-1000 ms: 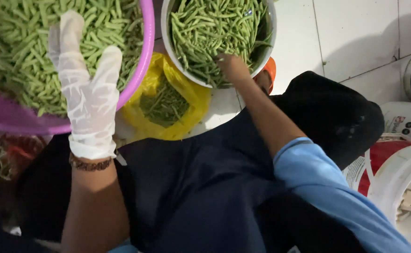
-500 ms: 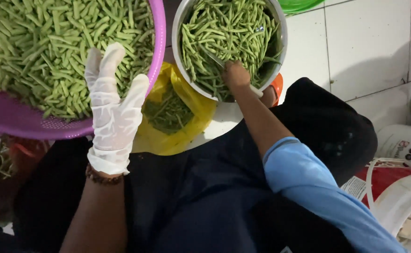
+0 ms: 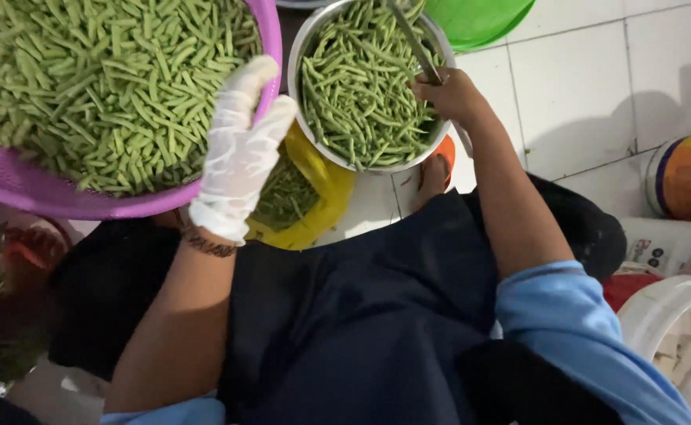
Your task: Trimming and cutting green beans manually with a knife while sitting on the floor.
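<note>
A slim metal knife [image 3: 416, 43] is gripped in the bare right hand [image 3: 454, 94], its blade lying across the round steel bowl [image 3: 307, 47] of whole green beans [image 3: 361, 86]. Were the blade drawn carelessly through the heap, a finger could be nicked, since the beans hide its edge.

The left hand [image 3: 239, 153], covered by a thin translucent white glove, is held open with fingers spread and nothing in it, against the rim of the large purple plastic colander [image 3: 38, 193]. This colander is piled high with short cut bean pieces [image 3: 101, 86]; a push on the rim could tip it and spill them over the white tiled floor [image 3: 597, 94].

Between the two vessels, lower down, a yellow plastic bag [image 3: 326, 201] holds what look like bean trimmings. A green plastic basin [image 3: 479, 20] is seen beyond the steel bowl; its contents cannot be told. At the right edge a white bucket [image 3: 660, 323] stands beside the knee.
</note>
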